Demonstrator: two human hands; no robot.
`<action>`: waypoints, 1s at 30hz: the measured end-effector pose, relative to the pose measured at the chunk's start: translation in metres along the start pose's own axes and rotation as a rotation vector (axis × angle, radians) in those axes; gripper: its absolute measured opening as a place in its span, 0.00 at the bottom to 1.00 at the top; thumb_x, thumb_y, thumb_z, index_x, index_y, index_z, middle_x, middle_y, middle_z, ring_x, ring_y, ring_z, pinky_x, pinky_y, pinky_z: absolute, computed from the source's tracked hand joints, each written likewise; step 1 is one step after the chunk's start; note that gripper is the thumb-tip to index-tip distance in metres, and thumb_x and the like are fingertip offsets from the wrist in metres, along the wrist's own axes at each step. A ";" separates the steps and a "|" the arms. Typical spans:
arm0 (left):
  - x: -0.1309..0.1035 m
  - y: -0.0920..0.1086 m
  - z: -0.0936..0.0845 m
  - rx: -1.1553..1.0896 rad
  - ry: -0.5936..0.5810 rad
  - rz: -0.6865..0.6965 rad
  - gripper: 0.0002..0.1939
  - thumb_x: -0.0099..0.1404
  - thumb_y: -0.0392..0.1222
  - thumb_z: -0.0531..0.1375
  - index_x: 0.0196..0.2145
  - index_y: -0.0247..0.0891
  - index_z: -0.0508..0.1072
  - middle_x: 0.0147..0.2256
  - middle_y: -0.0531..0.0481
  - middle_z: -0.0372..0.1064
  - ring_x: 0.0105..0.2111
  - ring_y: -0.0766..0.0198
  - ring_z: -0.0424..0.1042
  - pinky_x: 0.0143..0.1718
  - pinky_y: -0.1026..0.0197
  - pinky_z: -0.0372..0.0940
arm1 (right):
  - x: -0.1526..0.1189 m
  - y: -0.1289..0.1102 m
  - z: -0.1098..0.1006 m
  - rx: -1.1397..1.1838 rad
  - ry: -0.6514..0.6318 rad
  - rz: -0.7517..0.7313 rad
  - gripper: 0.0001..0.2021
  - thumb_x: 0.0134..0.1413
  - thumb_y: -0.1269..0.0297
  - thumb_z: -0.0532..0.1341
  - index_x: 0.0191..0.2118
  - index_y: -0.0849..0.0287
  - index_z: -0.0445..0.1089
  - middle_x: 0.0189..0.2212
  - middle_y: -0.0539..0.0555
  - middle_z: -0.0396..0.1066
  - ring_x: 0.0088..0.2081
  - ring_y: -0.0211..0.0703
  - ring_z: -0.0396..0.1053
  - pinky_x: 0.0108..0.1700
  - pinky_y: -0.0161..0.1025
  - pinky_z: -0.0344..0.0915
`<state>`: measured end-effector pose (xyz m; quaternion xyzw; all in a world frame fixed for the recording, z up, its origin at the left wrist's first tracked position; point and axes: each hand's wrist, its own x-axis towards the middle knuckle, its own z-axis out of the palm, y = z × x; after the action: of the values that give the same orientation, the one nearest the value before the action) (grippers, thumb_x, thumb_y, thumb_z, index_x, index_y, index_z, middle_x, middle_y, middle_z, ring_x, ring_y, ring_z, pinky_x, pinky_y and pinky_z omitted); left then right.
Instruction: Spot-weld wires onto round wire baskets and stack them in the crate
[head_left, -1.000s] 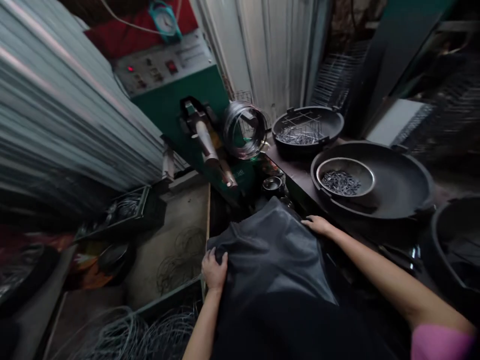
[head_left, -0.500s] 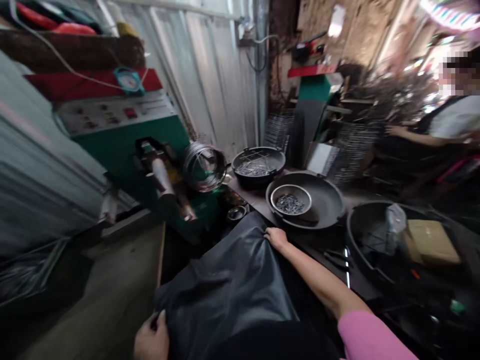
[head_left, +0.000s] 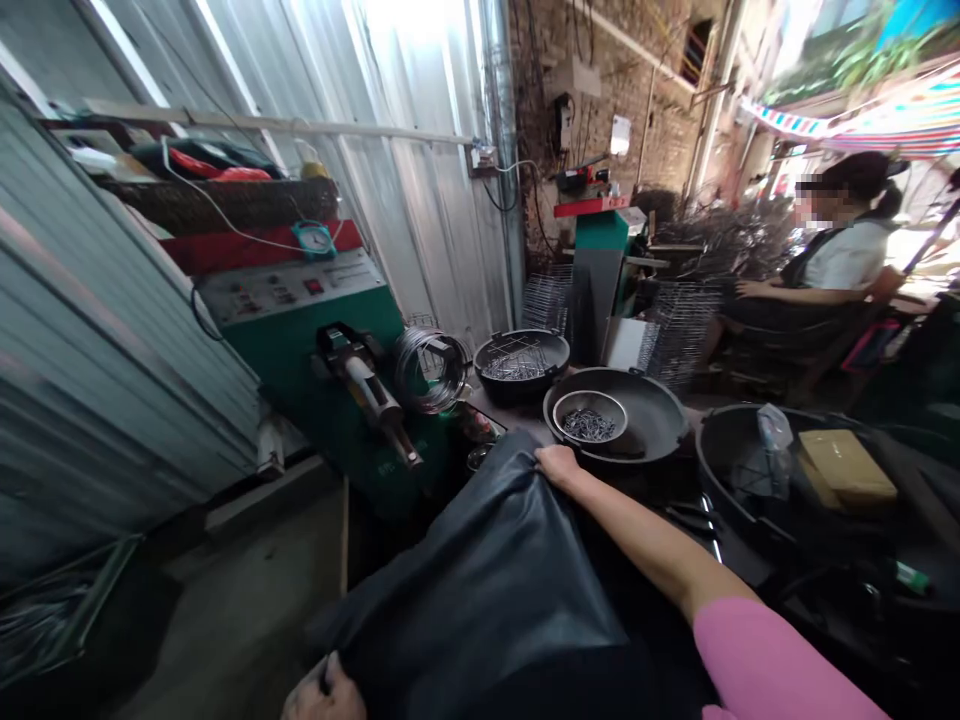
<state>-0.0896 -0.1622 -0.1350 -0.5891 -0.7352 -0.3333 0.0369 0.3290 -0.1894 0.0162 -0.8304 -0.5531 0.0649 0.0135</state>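
The left hand (head_left: 328,692) has moved farther from the right hand (head_left: 556,467), spreading the cloth (head_left: 495,575). The right clamps its edge; the left's grip is unclear.

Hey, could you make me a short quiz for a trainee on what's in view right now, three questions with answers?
1. True or false: the right hand grips an edge of the dark sheet.
2. Where does the small bowl of metal bits sit?
A) on the green machine
B) inside the large pan
C) inside the wire coil
3. Fill in the colour: the right sleeve is ____.

Key: 1 true; 2 B; 3 pink.
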 end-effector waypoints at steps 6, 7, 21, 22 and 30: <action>0.006 0.016 0.009 0.030 -0.080 -0.118 0.18 0.61 0.48 0.47 0.36 0.36 0.71 0.41 0.34 0.67 0.40 0.41 0.68 0.33 0.45 0.63 | -0.012 -0.009 0.008 -0.102 -0.094 0.071 0.10 0.58 0.64 0.58 0.41 0.65 0.69 0.37 0.58 0.71 0.38 0.45 0.70 0.38 0.43 0.67; 0.001 0.025 0.008 0.022 -0.076 -0.068 0.16 0.61 0.46 0.48 0.37 0.36 0.71 0.42 0.35 0.67 0.41 0.41 0.67 0.34 0.45 0.63 | -0.017 -0.015 0.012 -0.110 -0.069 0.030 0.10 0.58 0.65 0.56 0.42 0.65 0.69 0.39 0.60 0.70 0.40 0.47 0.69 0.39 0.42 0.66; -0.110 0.095 -0.017 -0.073 -0.627 0.550 0.18 0.65 0.43 0.49 0.49 0.40 0.70 0.52 0.40 0.65 0.55 0.51 0.59 0.57 0.46 0.52 | -0.089 -0.007 0.157 -0.057 0.222 -0.860 0.14 0.55 0.77 0.51 0.40 0.59 0.71 0.32 0.56 0.71 0.34 0.45 0.67 0.36 0.38 0.61; -0.115 0.094 -0.017 -0.073 -0.636 0.536 0.17 0.65 0.43 0.49 0.49 0.40 0.70 0.52 0.41 0.65 0.55 0.52 0.60 0.57 0.46 0.52 | -0.089 -0.004 0.159 -0.025 0.244 -0.869 0.14 0.56 0.76 0.51 0.40 0.59 0.71 0.31 0.56 0.71 0.33 0.44 0.67 0.35 0.38 0.61; -0.120 0.102 -0.026 0.009 -0.500 0.486 0.18 0.63 0.44 0.53 0.50 0.42 0.69 0.57 0.42 0.58 0.59 0.52 0.53 0.59 0.45 0.48 | -0.081 0.011 0.173 0.272 0.387 -0.915 0.14 0.60 0.67 0.47 0.39 0.58 0.71 0.30 0.55 0.71 0.32 0.44 0.69 0.34 0.39 0.67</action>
<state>0.0292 -0.2691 -0.1227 -0.8100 -0.5613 -0.1572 -0.0636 0.2874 -0.2767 -0.1492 -0.4907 -0.8339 -0.0313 0.2508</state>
